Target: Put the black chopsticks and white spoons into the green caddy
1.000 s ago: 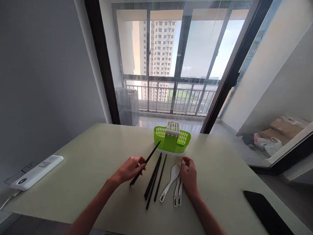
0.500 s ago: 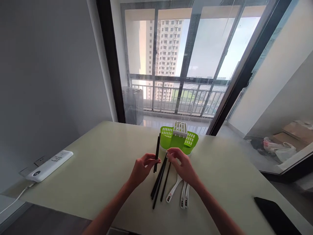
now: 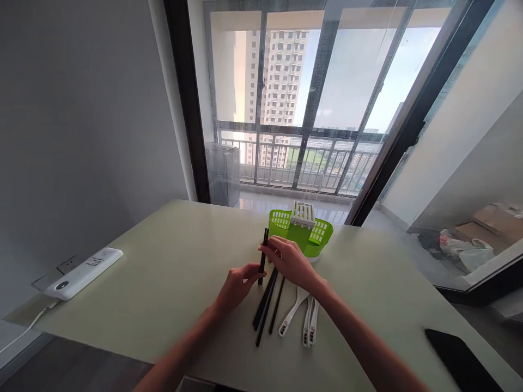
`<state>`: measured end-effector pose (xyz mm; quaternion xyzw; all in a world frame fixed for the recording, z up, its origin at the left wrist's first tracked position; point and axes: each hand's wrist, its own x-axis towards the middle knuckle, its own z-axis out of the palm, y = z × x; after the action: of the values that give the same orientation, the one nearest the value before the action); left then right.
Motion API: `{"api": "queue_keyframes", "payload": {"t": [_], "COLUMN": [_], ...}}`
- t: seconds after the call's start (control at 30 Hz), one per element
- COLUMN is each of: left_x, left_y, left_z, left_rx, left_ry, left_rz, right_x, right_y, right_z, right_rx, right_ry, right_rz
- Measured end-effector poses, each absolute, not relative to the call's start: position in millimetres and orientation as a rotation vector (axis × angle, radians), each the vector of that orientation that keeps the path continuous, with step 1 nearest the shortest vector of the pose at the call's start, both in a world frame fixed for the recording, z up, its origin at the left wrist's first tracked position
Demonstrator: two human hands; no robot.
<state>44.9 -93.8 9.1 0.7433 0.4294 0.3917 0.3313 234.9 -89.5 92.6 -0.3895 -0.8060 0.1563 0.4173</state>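
Two black chopsticks stand nearly upright above the table, side by side. Low on them, my left hand pinches the pair between thumb and fingers. Higher up, my right hand has its thumb and fingers closed around the same pair. Several loose black chopsticks lie on the table just below my hands. To their right are white spoons with printed handles, their upper ends partly hidden by my right forearm. Behind my right hand sits a green cutlery basket with a white slotted piece on it.
At the left edge of the pale table lies a white power strip with a cable. A black phone-like slab rests at the right. Beyond the table is a dark-framed glass door; cardboard boxes stand on the floor at right.
My right hand has moved left and up from the loose chopsticks to the upright pair, and now grips it above my left hand. My left hand has stayed nearly in place.
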Motion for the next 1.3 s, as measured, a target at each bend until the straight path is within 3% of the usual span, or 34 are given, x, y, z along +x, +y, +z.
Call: {"api": "queue_keyframes", "payload": {"t": [0.43, 0.7, 0.93, 1.1, 1.3], "left_x": [41.1, 27.7, -24.4, -51.8, -51.2], "left_y": [-87.0, -57.8, -21.4, -12.1, -21.4], "left_z": [7.6, 1.9, 4.6, 1.9, 5.4], "left_rx": [2.002, 1.754, 1.636, 1.631, 1.784], "left_ry": [1.067, 1.046, 1.082, 1.119, 1.181], "left_rz": [0.896, 0.865, 0.86, 0.867, 0.825], "right_x": [239.7, 280.4, 306.9, 314.4, 319.7], "right_y": [-72.1, -41.5, -5.7, 22.1, 60.7], "right_z": [117.7, 178.2, 218.2, 215.9, 184.8], "right_rx": [-1.061, -1.03, -1.073, -1.278, -1.564], "right_ry": [-1.86, -1.602, -1.512, -1.61, -1.765], "right_rz": [0.324, 0.377, 0.059, -0.191, -0.087]}}
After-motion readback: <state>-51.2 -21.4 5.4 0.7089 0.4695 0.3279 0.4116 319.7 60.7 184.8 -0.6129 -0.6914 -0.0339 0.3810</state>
